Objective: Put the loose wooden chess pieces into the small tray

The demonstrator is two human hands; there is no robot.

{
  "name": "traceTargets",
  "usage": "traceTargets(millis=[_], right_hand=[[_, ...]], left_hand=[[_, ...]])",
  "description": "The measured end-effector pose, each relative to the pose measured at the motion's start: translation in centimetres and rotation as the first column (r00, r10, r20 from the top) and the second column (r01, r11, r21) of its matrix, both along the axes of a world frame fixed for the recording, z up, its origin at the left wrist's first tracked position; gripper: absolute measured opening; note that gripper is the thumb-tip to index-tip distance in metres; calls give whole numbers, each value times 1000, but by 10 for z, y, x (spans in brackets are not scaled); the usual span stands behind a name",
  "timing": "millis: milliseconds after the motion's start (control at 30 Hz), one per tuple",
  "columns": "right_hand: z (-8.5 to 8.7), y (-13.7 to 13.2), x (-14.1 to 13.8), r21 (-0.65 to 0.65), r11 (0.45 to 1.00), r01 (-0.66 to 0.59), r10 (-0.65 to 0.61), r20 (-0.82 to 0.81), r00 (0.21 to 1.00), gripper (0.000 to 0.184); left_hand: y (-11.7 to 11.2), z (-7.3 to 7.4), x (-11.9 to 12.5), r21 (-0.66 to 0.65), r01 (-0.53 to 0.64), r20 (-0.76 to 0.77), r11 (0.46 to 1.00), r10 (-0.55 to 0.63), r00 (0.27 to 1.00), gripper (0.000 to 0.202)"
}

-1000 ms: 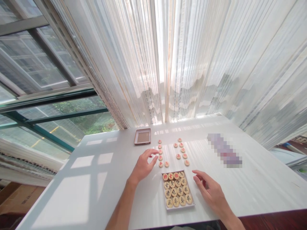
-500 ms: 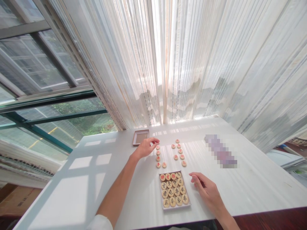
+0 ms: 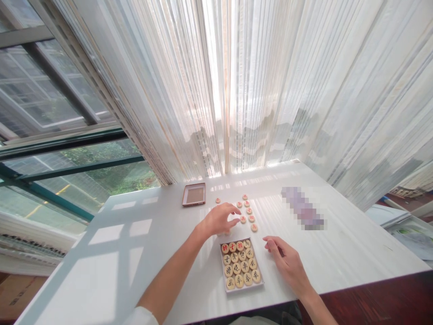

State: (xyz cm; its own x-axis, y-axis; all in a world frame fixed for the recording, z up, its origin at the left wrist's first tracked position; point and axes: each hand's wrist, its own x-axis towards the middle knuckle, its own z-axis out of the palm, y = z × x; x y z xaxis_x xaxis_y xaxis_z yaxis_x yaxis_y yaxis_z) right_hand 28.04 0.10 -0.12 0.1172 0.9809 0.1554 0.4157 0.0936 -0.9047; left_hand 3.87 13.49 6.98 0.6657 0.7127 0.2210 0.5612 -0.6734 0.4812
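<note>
My left hand (image 3: 221, 219) reaches over the table with thumb and forefinger apart. Between and beside these fingertips lies a xiangqi piece with a red character (image 3: 242, 219). Other round wooden pieces are partly hidden under this hand. My right hand (image 3: 286, 262) rests to the right of the box, its fingers curled and close together; whether anything is inside them is hidden. A shallow square box (image 3: 241, 290) stands in front of me, holding rows of xiangqi pieces, mostly black-marked, with red ones in the far row.
A brown-rimmed box lid (image 3: 194, 194) lies at the back left. A red-marked piece (image 3: 218, 200) sits beside it, and several more (image 3: 249, 211) stand in a loose column to the right. A blurred-out object (image 3: 302, 208) lies farther right. Sheer curtains (image 3: 233, 90) hang behind the white table (image 3: 135, 262).
My left hand has come nearer and to the right, from the left column of pieces to the red-marked pieces on the right. My right hand stays beside the box. The view has shifted slightly.
</note>
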Motion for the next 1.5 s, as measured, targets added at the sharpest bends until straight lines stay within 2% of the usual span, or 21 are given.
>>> traceTargets(millis=[133,200,333,467,733,1100,1300,1400,1500], right_hand=[[-1,0,4,23,992,126,-124,-52,991,46],[-3,0,8,21,982,188,-185,-79,979,48],[-7,0,12,2,965,262,-259,-139,956,51],[-8,0,12,-1,966,259,-255,-177,951,50],[-10,-1,13,-13,970,242,-239,-214,947,48],[-10,-1,14,-44,972,230,-233,-244,941,48],[-13,-2,14,-46,971,232,-237,-255,937,48],[-12,0,13,-54,972,229,-235,-260,936,46],[-8,3,10,-69,979,192,-204,-302,931,40]], left_hand=[[-14,-6,38,47,182,-71,982,-178,981,15],[-13,-13,49,99,208,-102,973,-198,975,14],[-11,-26,54,133,207,-64,969,-200,978,17],[-12,-31,49,106,227,-93,968,-218,972,14],[-14,-30,53,50,251,-49,967,-249,967,14],[-17,-24,66,43,199,-204,979,-187,961,9],[-19,-20,75,41,174,-214,984,-162,963,3],[-27,-16,72,29,154,-121,988,-150,981,6],[-40,-14,68,-8,145,70,989,-144,987,12]])
